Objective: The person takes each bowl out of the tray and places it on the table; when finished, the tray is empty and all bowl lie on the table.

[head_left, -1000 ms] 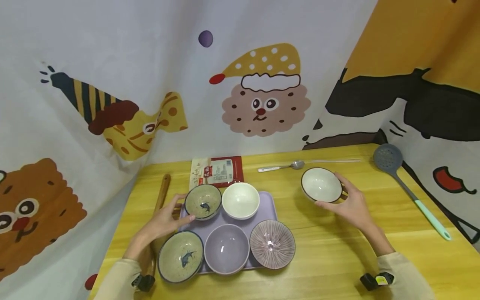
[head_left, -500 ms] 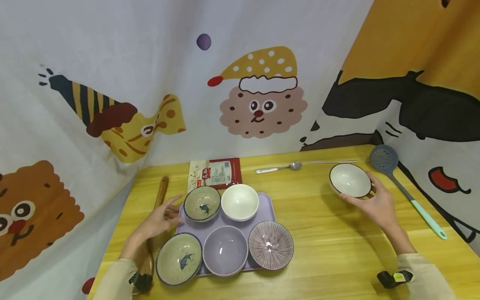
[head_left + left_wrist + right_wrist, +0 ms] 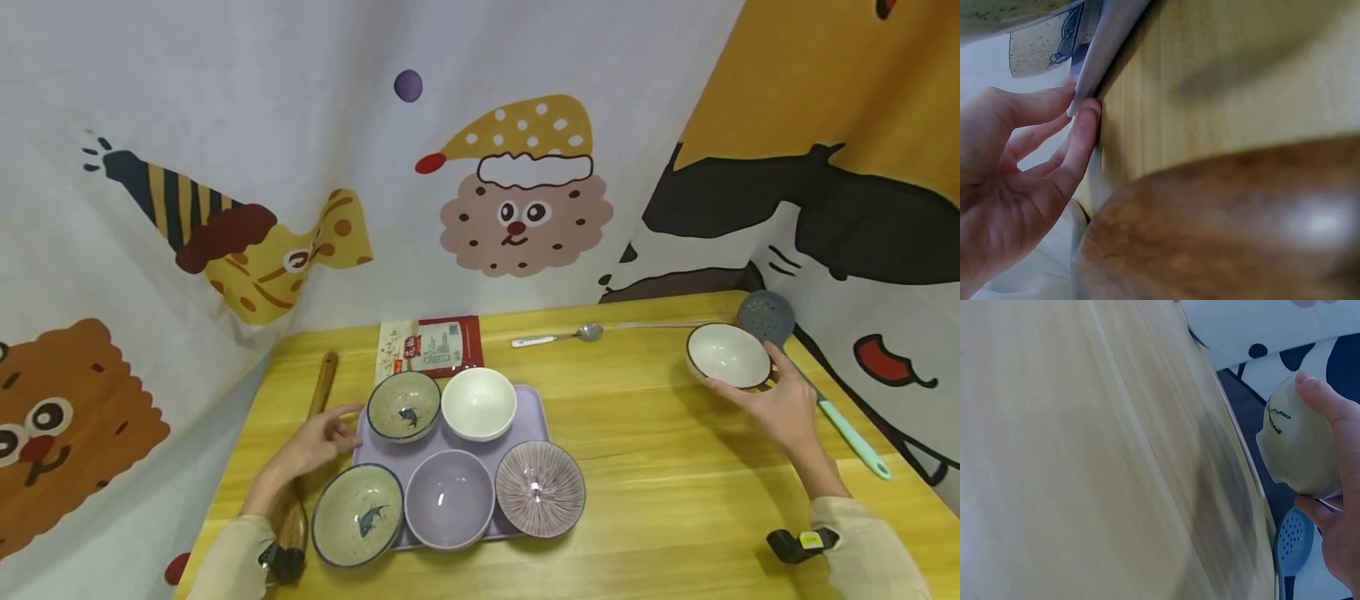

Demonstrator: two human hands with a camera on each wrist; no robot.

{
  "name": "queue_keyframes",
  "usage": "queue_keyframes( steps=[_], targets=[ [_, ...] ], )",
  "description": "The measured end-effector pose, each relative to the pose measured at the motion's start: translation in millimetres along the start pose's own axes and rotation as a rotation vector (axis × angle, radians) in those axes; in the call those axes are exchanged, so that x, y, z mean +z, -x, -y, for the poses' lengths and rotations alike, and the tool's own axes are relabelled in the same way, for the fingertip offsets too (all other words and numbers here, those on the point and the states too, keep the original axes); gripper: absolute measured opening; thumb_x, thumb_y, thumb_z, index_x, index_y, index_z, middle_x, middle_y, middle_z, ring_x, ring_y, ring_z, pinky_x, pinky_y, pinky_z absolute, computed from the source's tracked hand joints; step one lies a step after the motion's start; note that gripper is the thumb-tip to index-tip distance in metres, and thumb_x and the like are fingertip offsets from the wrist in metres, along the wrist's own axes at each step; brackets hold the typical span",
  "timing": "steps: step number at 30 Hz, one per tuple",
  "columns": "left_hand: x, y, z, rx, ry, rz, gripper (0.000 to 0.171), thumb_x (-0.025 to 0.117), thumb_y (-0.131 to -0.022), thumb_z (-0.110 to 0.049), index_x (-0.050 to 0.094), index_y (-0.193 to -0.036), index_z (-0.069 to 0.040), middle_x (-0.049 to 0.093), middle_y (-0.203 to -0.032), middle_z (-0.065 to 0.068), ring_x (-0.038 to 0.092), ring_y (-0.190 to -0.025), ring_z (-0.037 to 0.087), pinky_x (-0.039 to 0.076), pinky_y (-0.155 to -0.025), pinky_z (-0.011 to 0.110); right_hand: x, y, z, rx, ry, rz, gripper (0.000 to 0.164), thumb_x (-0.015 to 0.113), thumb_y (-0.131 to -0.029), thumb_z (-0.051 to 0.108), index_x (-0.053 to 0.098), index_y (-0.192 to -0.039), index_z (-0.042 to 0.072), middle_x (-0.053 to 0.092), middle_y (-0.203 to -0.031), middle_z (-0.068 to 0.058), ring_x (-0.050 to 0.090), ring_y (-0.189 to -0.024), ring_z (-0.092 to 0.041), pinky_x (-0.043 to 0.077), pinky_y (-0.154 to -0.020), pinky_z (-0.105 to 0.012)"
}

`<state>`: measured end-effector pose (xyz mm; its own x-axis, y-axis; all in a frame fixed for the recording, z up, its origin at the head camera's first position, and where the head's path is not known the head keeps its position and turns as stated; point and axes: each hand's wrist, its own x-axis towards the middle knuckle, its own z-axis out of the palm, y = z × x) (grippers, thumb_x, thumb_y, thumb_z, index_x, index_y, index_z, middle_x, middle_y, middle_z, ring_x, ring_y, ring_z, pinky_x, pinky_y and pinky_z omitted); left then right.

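Note:
My right hand [image 3: 786, 410] grips a white bowl with a dark rim [image 3: 727, 357] over the right side of the table, thumb and fingers on opposite sides. The right wrist view shows the pale outside of this bowl [image 3: 1300, 447], with a small green mark. At the left edge of the purple tray [image 3: 533, 417], my left hand [image 3: 318, 446] pinches the tray's rim [image 3: 1100, 59] between thumb and fingers. Several bowls stand on the tray: two speckled fish bowls [image 3: 357, 515], a cream bowl [image 3: 480, 404], a purple bowl [image 3: 450, 500] and a striped bowl [image 3: 540, 490].
Left of the tray lies a brown wooden utensil [image 3: 323, 385], its rounded part [image 3: 1222, 225] close below my left hand. Behind the tray are a red and cream packet [image 3: 442, 346], a spoon [image 3: 588, 332] and thin sticks [image 3: 660, 324]. A grey skimmer [image 3: 767, 315] lies far right.
My right hand has carried the white bowl to the right, towards the skimmer. My left hand has moved off the small fish bowl's side down to the tray's edge.

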<state>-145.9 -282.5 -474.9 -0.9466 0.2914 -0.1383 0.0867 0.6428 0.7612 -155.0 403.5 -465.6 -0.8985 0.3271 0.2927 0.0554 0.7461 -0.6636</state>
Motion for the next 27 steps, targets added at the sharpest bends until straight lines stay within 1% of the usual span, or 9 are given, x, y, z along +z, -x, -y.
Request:
queue_keyframes(
  steps=[1, 2, 8, 12, 17, 21, 24, 27],
  targets=[
    [-0.2, 0.6, 0.8, 0.003, 0.004, 0.001, 0.059, 0.071, -0.092, -0.008, 0.048, -0.145, 0.003, 0.065, -0.094, 0.012, 0.061, -0.082, 0.018, 0.053, -0.070, 0.026, 0, -1, -1, 0.003, -0.002, 0.002, 0.112, 0.090, -0.073, 0.037, 0.027, -0.159, 0.001, 0.039, -0.150, -0.039, 0.049, -0.122, -0.059, 0.040, -0.092, -0.063],
    [-0.4, 1.1, 1.5, 0.002, 0.013, 0.000, 0.059, 0.071, -0.092, -0.009, 0.048, -0.145, 0.003, 0.065, -0.093, 0.012, 0.061, -0.081, 0.018, 0.053, -0.069, 0.026, 0, -2, -2, 0.005, -0.003, 0.004, 0.112, 0.089, -0.074, 0.037, 0.026, -0.159, 0.001, 0.039, -0.150, -0.040, 0.049, -0.122, -0.060, 0.038, -0.094, -0.068],
    [-2.0, 1.8, 8.8, 0.014, 0.101, 0.000, 0.059, 0.072, -0.090, -0.005, 0.050, -0.143, 0.005, 0.065, -0.087, 0.015, 0.062, -0.074, 0.017, 0.055, -0.064, 0.028, 4, -13, -8, 0.014, 0.015, -0.007, 0.111, 0.088, -0.076, 0.039, 0.026, -0.158, -0.002, 0.042, -0.148, -0.040, 0.050, -0.123, -0.056, 0.041, -0.090, -0.065],
    [-3.1, 1.5, 12.7, 0.008, 0.149, 0.013, 0.058, 0.071, -0.089, -0.002, 0.049, -0.142, 0.007, 0.065, -0.086, 0.015, 0.062, -0.072, 0.016, 0.055, -0.064, 0.028, 9, -22, -15, 0.028, 0.031, -0.010, 0.110, 0.086, -0.077, 0.041, 0.025, -0.158, -0.003, 0.043, -0.146, -0.040, 0.048, -0.124, -0.053, 0.038, -0.095, -0.066],
    [-2.8, 0.9, 11.4, 0.006, 0.171, 0.013, 0.059, 0.072, -0.088, -0.002, 0.049, -0.142, 0.008, 0.066, -0.086, 0.017, 0.062, -0.074, 0.018, 0.055, -0.065, 0.028, 15, -30, -23, 0.064, 0.041, -0.016, 0.109, 0.085, -0.077, 0.040, 0.026, -0.157, -0.005, 0.043, -0.146, -0.042, 0.048, -0.126, -0.055, 0.040, -0.098, -0.067],
    [-1.3, 0.4, 8.4, 0.002, 0.182, 0.011, 0.059, 0.072, -0.088, -0.001, 0.048, -0.142, 0.008, 0.067, -0.088, 0.018, 0.062, -0.075, 0.019, 0.055, -0.064, 0.028, 18, -36, -26, 0.148, 0.021, 0.017, 0.111, 0.081, -0.080, 0.046, 0.021, -0.159, -0.004, 0.032, -0.154, -0.040, 0.034, -0.138, -0.058, 0.027, -0.110, -0.070],
    [-0.2, -0.6, 7.9, -0.001, 0.193, 0.012, 0.060, 0.070, -0.087, 0.002, 0.048, -0.142, 0.009, 0.067, -0.088, 0.019, 0.062, -0.075, 0.019, 0.054, -0.064, 0.028, 20, -40, -28, 0.197, 0.016, 0.031, 0.113, 0.078, -0.081, 0.051, 0.018, -0.159, -0.004, 0.026, -0.158, -0.037, 0.026, -0.143, -0.058, 0.018, -0.113, -0.070],
    [0.7, -1.9, 7.6, 0.005, 0.200, 0.012, 0.060, 0.070, -0.087, 0.002, 0.048, -0.142, 0.009, 0.067, -0.087, 0.018, 0.062, -0.074, 0.018, 0.054, -0.064, 0.028, 20, -42, -29, 0.218, 0.016, 0.031, 0.113, 0.077, -0.082, 0.052, 0.018, -0.159, -0.004, 0.026, -0.159, -0.036, 0.025, -0.144, -0.058, 0.021, -0.114, -0.070]
  ],
)
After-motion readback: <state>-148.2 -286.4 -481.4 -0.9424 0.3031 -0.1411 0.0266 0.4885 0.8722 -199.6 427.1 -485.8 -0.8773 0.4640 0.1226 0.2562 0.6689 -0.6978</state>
